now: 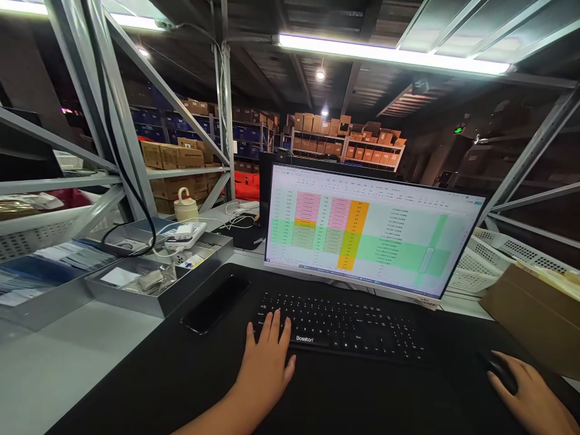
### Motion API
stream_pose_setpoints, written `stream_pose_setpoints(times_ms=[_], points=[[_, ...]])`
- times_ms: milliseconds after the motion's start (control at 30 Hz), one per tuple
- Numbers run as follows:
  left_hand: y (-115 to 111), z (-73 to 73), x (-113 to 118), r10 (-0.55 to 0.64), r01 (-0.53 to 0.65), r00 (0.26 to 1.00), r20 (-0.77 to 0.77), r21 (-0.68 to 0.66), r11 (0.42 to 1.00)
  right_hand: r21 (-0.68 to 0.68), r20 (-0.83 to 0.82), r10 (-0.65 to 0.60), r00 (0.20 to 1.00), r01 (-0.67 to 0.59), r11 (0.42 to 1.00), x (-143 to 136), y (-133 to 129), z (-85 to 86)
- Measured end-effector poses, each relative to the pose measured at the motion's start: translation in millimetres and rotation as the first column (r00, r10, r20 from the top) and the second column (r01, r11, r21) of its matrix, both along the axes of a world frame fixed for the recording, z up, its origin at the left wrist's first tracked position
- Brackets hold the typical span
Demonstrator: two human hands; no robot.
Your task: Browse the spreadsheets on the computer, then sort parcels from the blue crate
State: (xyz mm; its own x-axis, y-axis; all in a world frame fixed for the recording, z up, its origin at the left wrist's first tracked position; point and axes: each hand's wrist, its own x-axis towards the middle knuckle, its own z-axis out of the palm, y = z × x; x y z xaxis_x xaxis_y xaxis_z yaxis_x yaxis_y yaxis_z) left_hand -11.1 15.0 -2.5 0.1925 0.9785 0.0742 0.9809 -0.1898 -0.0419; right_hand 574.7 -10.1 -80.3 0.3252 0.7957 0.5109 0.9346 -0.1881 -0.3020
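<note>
My left hand (265, 359) rests with its fingers spread over the left end of a black keyboard (357, 326), and nothing is held in it. At the far right, my right hand (528, 393) is wrapped round a black computer mouse (502, 371) on the dark desk mat (362, 399). Behind the keyboard stands a monitor (362, 235) showing a spreadsheet with pink, orange and green cells. To the left of the keyboard a black phone (215, 304) lies flat, its screen dark.
A grey tray (158, 302) with small bags and a white power strip (186, 234) sits at the left. Beyond it is a cream jug (185, 205). A cardboard box (532, 317) and white baskets (475, 266) stand on the right. Metal shelf posts (226, 115) frame the desk.
</note>
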Motion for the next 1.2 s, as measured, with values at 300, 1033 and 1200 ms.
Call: stream_pose_setpoints(times_ms=[300, 1033, 1200], points=[[1, 2.4, 1, 0.005, -0.006, 0.999, -0.053, -0.027, 1.0, -0.003, 0.005, 0.009, 1.0, -0.009, 1.0, 5, 4, -4.0], [10, -18.0, -4, 0.007, 0.001, 0.992, -0.127, 0.065, 0.998, -0.041, 0.044, -0.036, 0.998, 0.038, 0.998, -17, -4, 7.9], [11, -18.9, -5, 0.007, 0.005, 0.992, -0.128, 0.091, 0.996, -0.068, 0.045, -0.061, 0.997, 0.064, 0.996, -27, -7, 16.4]])
